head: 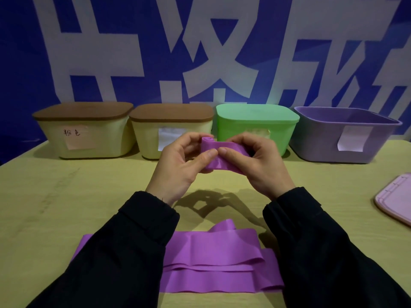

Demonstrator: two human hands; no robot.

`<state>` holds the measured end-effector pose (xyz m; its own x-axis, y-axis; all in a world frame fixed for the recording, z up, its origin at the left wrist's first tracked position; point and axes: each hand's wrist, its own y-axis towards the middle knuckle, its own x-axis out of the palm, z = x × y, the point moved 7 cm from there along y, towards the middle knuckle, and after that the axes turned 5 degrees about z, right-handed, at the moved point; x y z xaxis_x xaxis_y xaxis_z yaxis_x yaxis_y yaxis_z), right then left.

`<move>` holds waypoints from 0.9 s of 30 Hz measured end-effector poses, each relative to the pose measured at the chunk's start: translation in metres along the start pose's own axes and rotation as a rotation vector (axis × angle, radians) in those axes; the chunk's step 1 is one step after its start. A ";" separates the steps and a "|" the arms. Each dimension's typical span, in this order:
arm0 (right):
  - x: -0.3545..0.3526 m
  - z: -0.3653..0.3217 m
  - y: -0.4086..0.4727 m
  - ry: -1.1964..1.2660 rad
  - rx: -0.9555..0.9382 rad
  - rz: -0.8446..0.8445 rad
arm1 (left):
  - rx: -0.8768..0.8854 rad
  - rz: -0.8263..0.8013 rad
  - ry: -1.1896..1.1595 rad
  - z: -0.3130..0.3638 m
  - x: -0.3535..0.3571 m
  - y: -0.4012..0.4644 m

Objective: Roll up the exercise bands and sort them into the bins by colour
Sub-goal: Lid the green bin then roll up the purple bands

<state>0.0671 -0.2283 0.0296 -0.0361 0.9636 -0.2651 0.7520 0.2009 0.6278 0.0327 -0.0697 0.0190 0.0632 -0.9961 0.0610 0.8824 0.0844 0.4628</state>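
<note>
Purple stretchy exercise band [219,157] is held up above the yellow-green table [66,196], w/ a small rolled end at top by the left fingers. Left hand [180,165] is curled round the roll; right hand [253,163] pinches the flat part, thumbs touching on the band. Rest of the band lies in loose folds on the table's near edge, btwn the black sleeves [322,252]. At back, L to R: two cream bins w/ brown lids [85,132], green lidded bin [255,127], open purple bin [347,134]. Pink lid [395,198] lies at right edge.
</note>
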 end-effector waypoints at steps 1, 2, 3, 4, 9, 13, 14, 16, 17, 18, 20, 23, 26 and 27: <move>0.000 -0.001 0.000 0.002 -0.008 0.002 | 0.011 -0.006 0.011 0.000 0.000 0.000; -0.001 -0.001 0.000 0.005 -0.014 0.002 | 0.017 -0.009 0.020 -0.001 0.000 0.000; -0.001 -0.002 0.000 0.014 -0.019 0.005 | 0.018 -0.012 0.019 -0.001 0.001 0.000; -0.001 -0.003 0.000 0.029 -0.023 0.009 | 0.016 -0.020 0.008 -0.002 0.001 0.000; 0.002 -0.008 -0.002 0.025 -0.042 -0.004 | 0.012 -0.085 0.009 0.000 0.008 -0.003; 0.005 -0.008 -0.003 0.065 0.003 -0.057 | 0.050 -0.035 0.059 0.004 0.002 -0.001; 0.006 -0.007 -0.003 0.103 0.030 -0.075 | 0.047 -0.023 0.046 0.004 0.000 0.000; 0.006 -0.006 -0.003 0.171 0.083 -0.081 | 0.021 -0.028 0.002 0.003 -0.001 0.000; 0.005 -0.005 -0.002 0.173 0.087 -0.068 | 0.010 -0.048 -0.006 0.002 0.000 0.000; 0.003 -0.005 -0.002 0.155 0.086 -0.054 | 0.003 -0.069 -0.003 0.000 0.001 -0.001; 0.001 -0.006 -0.001 0.128 0.084 -0.037 | -0.005 -0.095 0.007 -0.003 0.004 -0.001; 0.002 -0.006 -0.002 0.123 0.077 -0.035 | -0.014 -0.115 -0.038 -0.005 0.007 -0.001; 0.005 -0.006 -0.002 0.099 0.057 -0.043 | -0.021 -0.121 -0.072 -0.004 0.008 -0.002; 0.005 -0.006 -0.002 0.094 0.053 -0.046 | -0.008 -0.111 -0.054 -0.003 0.007 -0.002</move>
<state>0.0613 -0.2225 0.0313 -0.1310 0.9665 -0.2208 0.7819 0.2377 0.5764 0.0325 -0.0769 0.0162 -0.0604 -0.9965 0.0570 0.8863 -0.0273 0.4622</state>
